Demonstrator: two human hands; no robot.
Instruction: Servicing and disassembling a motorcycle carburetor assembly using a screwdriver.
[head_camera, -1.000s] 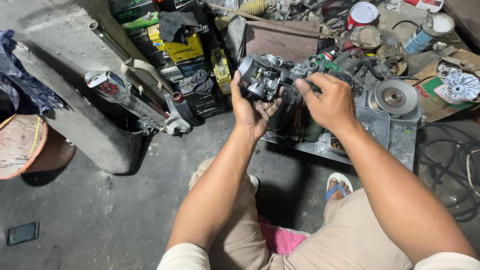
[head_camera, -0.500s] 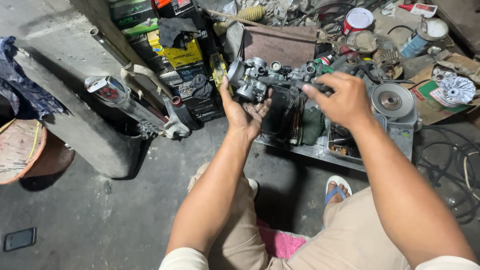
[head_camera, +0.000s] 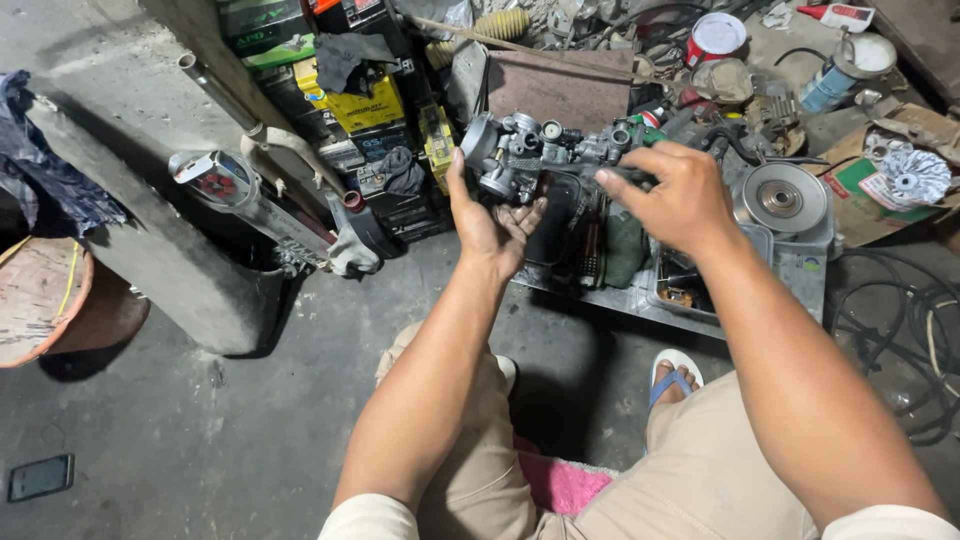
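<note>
Since the earlier frame your grip is unchanged; the carburetor (head_camera: 530, 150) has edged slightly left. Your left hand (head_camera: 490, 220) cups it from below, palm up; your right hand (head_camera: 675, 195) pinches its right end. It is held above the metal tray (head_camera: 800, 270). Count: one carburetor, one pulley disc (head_camera: 780, 197), one exhaust pipe (head_camera: 250, 195).

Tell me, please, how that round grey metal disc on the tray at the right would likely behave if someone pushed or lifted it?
The metal disc looks thick and solid, so probably heavy for its size and stiff. It lies flat on the tray, so a push would more likely slide it than tip it. Stood on its round edge, it could roll.
</note>
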